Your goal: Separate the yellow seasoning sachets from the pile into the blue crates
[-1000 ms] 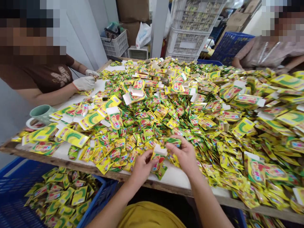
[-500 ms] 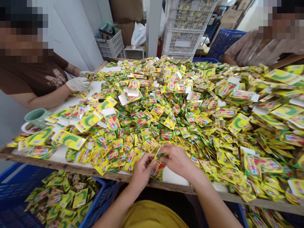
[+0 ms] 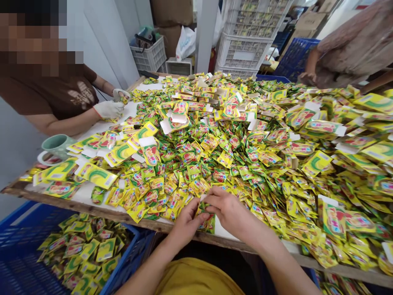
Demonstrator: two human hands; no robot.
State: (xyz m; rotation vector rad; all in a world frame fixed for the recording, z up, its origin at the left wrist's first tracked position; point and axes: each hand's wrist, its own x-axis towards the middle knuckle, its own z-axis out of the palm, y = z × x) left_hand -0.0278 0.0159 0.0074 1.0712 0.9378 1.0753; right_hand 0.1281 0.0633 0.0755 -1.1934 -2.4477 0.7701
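At the near edge of the table, my left hand (image 3: 186, 224) is closed around a small printed carton (image 3: 210, 224), green and yellow with a red picture. My right hand (image 3: 226, 209) meets it from the other side, fingers bent over the carton's upper end and pinching a small green sachet (image 3: 202, 208). The fingers partly hide the sachet, so I cannot tell how far it is inside the carton. Loose yellow and green sachets (image 3: 190, 172) lie heaped just beyond both hands.
Flattish cartons (image 3: 95, 175) lie at the left, more at the right, near a green mug (image 3: 55, 146). Below the wooden edge sits a blue crate (image 3: 18, 246) of filled cartons. A gloved co-worker (image 3: 82, 90) works at left, another person (image 3: 353, 45) stands behind right. White crates (image 3: 242, 53) are stacked behind.
The view has shifted slightly, moving the scene to the right. My fingers have closed further over the carton's upper end. The person at the back right has risen higher and moved an arm.
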